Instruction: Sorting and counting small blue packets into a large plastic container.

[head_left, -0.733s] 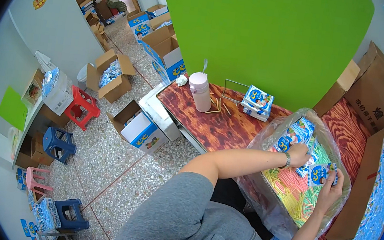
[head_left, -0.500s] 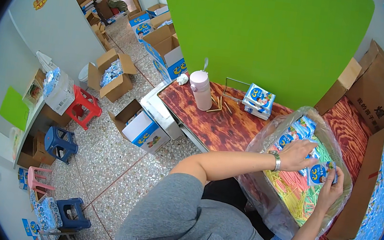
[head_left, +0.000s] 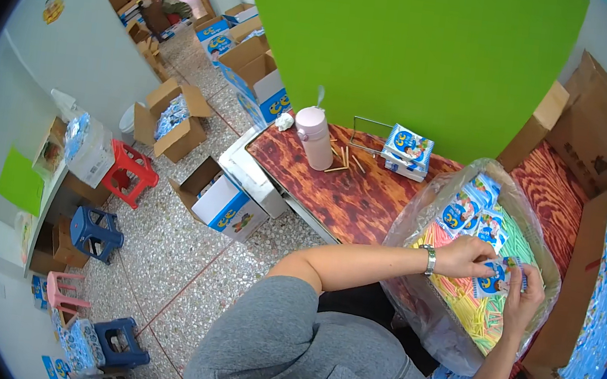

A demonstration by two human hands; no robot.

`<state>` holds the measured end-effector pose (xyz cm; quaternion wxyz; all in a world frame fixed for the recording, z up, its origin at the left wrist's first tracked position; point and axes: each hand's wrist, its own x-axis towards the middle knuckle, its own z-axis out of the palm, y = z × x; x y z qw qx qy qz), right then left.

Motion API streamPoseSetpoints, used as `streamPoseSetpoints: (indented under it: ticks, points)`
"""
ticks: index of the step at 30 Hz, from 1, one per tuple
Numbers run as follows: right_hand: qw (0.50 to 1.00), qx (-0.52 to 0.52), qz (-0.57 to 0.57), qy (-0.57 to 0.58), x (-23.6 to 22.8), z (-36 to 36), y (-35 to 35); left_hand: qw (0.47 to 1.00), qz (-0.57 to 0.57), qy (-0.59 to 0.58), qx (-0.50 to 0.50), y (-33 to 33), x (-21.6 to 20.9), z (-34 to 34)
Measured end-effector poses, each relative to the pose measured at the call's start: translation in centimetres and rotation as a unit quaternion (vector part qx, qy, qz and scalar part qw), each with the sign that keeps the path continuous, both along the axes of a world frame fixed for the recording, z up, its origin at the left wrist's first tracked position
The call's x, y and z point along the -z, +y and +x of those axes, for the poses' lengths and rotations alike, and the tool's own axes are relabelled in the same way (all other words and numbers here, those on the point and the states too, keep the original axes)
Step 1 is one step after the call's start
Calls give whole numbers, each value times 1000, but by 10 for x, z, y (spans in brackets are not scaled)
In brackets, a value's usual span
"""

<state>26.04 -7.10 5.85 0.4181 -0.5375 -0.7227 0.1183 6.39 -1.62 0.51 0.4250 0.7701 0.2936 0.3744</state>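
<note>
Packets [head_left: 499, 273], small blue and white ones — where are they right now?
— Both hands have them, held together over the big clear bag [head_left: 422, 212] that sits on the table's right end. The left hand [head_left: 468, 257] pinches the near edge of the little stack, and the right hand [head_left: 525, 296] is closed round its far side.

— Anything different from a moment ago?
— Yes. Half a second back the hands were a little apart, the left one lying higher on the bag's contents. Now they have met on the same stack, so I'd judge the gathering has moved on to squaring a bundle.

— How many packets in the grip?
— I cannot tell; they overlap. A few more lie loose in the bag, above the hands, on a heap of bright yellow, green and pink strips [head_left: 481, 317].

— And elsewhere on the table [head_left: 348, 195]?
— One pale pink bottle [head_left: 314, 136] left of the bag, one wire stand [head_left: 371, 133] beside it holding a stack of the same packets [head_left: 408, 151], and several thin sticks [head_left: 344, 158] scattered between.

— Off the table?
— Open cardboard boxes [head_left: 226, 203] on the floor left of the bag, with plastic stools further off: two blue, one red, one pink.
</note>
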Motion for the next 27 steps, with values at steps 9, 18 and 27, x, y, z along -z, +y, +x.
streamPoseSetpoints:
  ticks: [9,18,27]
  points:
    - [998,-55,-22,-9,-18,-17,17,991,-102,77,50,6,-20,-24]
    - [995,-101,-3,-21,-16,-4,2,995,-92,32,5,-2,-18,-8]
    - [953,-170,-191,-161,17,35,-6,994,-100,23,-44,0,-8,-22]
